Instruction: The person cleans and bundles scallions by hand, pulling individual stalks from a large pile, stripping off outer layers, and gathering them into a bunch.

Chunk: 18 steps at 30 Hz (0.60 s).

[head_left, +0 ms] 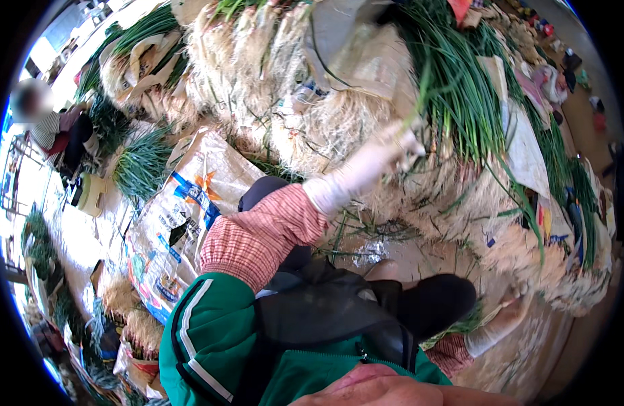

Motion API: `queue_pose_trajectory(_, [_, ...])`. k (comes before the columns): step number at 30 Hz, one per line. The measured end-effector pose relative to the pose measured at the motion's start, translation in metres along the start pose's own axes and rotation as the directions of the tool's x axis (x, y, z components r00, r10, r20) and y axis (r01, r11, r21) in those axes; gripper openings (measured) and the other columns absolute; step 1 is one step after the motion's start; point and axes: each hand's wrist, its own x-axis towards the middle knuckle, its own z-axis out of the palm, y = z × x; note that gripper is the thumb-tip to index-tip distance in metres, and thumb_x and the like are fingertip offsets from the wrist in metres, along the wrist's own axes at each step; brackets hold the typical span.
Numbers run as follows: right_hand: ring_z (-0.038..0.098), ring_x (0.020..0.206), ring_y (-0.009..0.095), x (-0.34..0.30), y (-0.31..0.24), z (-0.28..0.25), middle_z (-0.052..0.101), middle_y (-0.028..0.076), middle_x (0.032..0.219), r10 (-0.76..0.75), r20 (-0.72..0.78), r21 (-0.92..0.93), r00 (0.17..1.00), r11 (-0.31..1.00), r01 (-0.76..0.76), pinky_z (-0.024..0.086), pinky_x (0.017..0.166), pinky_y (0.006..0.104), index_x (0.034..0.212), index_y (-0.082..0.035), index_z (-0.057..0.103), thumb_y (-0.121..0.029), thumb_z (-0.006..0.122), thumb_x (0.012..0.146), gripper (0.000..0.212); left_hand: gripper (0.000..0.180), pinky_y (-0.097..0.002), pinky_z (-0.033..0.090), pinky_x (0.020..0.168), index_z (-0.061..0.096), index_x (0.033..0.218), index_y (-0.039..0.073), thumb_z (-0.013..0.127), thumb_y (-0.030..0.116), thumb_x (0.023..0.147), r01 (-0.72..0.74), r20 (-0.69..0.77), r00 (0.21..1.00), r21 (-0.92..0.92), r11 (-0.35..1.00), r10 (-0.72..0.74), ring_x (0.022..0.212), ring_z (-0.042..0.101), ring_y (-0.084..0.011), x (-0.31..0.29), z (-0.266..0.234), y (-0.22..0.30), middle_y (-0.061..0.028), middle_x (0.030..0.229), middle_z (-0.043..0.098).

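Long green onions with pale, stringy roots (457, 101) lay heaped at far right, the blurred, white-gloved left hand (401, 145) beside them and the white-gloved right hand (513, 303) nearer, both hands' opening and hold impossible to tell, with a printed white plastic sack (220, 166) at left.

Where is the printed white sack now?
In the head view, the printed white sack lies left of centre, beside the red-checked left sleeve, with green onions beyond its upper-left edge.

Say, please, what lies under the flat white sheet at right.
Long green leaves and pale stringy roots show around the white sheet; anything directly under it is covered.
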Motion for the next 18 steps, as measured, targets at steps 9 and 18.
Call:
queue_pose_trajectory(9, [0.061,0.082,0.041,-0.128,0.091,-0.314,0.063,0.024,0.088,-0.046,-0.257,-0.789,0.965,-0.567,-0.238,0.047,0.07,0.0495,0.089,0.0,0.063,-0.032,0.054,0.087,0.033,0.042,-0.0161,0.035,0.052,0.042,0.138,0.011,0.045,0.028,0.1,-0.422,-0.094,0.895,0.134,0.897,0.435,0.063,0.048,-0.0044,0.002,0.004,0.062,0.0003,0.087,0.062])
queue_pose_trajectory(18, [0.061,0.098,0.017,0.108,0.082,0.051,0.066,0.007,0.109,-0.107,0.277,-0.67,0.955,0.691,0.272,0.044,0.091,0.0263,0.112,0.0,0.065,-0.008,0.052,0.091,0.026,0.033,-0.0164,0.033,0.047,0.051,0.125,0.0,0.05,0.017,0.096,0.399,0.064,0.914,-0.316,0.861,-0.401,0.067,0.047,-0.0059,0.033,-0.049,-0.059,0.0,0.086,0.054])
